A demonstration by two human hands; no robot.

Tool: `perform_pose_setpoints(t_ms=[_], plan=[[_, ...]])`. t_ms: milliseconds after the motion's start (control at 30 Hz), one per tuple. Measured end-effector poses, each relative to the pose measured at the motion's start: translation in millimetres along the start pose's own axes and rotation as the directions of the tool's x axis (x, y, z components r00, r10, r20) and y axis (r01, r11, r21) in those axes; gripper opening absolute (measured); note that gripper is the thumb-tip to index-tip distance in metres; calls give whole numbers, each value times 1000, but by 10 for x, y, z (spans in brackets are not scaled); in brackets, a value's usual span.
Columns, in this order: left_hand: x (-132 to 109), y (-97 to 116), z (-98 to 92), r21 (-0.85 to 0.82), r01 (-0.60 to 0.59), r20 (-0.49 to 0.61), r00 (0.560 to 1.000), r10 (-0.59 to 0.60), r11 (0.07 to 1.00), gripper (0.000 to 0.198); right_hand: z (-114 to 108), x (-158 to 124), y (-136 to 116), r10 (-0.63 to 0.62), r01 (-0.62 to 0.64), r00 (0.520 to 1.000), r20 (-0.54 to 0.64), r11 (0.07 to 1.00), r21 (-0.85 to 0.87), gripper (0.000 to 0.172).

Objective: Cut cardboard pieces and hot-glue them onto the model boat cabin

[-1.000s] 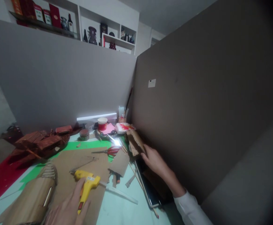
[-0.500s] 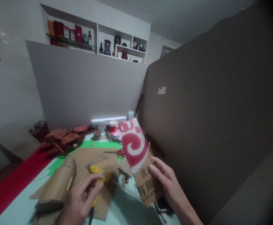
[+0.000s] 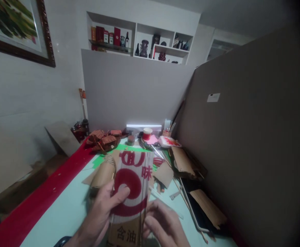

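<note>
Red-printed cardboard sheet (image 3: pixel 134 171), brought in from three o'clock, is now gripped at six o'clock by left hand (image 3: pixel 100 216) and right hand (image 3: pixel 162 224), fingers curled shut on it.

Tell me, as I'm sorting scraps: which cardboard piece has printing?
The cardboard piece in the left hand and right hand: red-and-white print; the scraps nearby are plain brown.

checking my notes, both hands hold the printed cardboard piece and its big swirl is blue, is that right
Not quite. The head view shows the left hand and the right hand both holding the printed cardboard piece, but its big swirl is red, not blue.
</note>
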State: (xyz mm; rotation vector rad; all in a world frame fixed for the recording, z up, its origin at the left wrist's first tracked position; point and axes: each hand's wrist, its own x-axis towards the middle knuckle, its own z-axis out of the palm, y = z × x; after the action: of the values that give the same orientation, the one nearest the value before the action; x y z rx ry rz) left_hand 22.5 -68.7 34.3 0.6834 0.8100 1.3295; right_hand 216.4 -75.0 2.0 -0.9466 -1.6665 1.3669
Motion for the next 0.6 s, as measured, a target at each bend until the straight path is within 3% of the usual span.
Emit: perform_pose_setpoints(t_ms=[100,200,267,467,600], plan=[[-130,33,-32,36,9,-9,1000,-9,999,39,-6,54,-218,-100,101,995,-20,993,54,48],[-224,52,-10,41,-1,-46,999,3,999,36,20,58,-340,-246,239,969,-17,956,-169,25],[-256,72,-11,22,-2,-64,998,4,1000,35,38,34,-353,-305,290,952,-4,910,-296,27],[-339,153,-75,-29,-52,-169,985,46,998,41,111,-118,-416,-310,302,950,37,884,-358,28],[-426,118,-35,3,-76,-169,983,75,997,41,241,-173,-454,-333,337,940,79,860,-384,23]])
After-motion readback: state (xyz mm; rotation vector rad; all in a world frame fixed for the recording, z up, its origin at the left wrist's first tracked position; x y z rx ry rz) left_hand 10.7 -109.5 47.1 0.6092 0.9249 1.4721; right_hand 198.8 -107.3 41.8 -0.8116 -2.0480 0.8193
